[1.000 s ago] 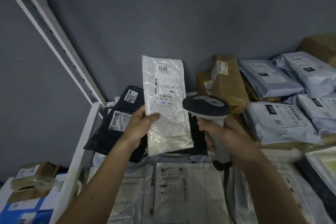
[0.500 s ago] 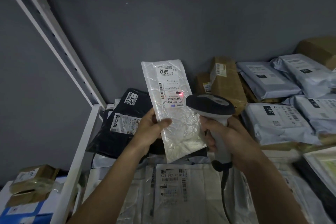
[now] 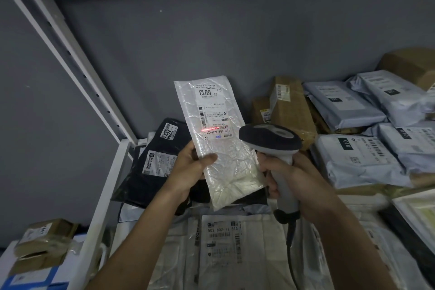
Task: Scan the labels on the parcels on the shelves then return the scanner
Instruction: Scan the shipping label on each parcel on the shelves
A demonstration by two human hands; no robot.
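Observation:
My left hand (image 3: 188, 167) grips a clear plastic parcel (image 3: 219, 143) by its left edge and holds it upright above the shelf, thumb across its front. Its white label (image 3: 213, 115) faces me, marked 6813. A red scan line (image 3: 211, 128) lies across the label's lower barcode. My right hand (image 3: 292, 179) grips the handle of a grey and black barcode scanner (image 3: 270, 139), whose head points at the label from the right. The scanner's cable (image 3: 290, 238) hangs down below my right hand.
A black parcel (image 3: 155, 160) marked 3200 lies behind my left hand. A white parcel (image 3: 221, 242) lies flat below. Grey mailer bags (image 3: 357, 160) and brown boxes (image 3: 292, 106) fill the right side. A white shelf upright (image 3: 103, 195) stands left, with boxes (image 3: 42, 242) beyond it.
The clear parcel has tilted with its top leaning left and come closer. A red scan line has appeared on its label and spread into a line. The scanner shifted slightly right.

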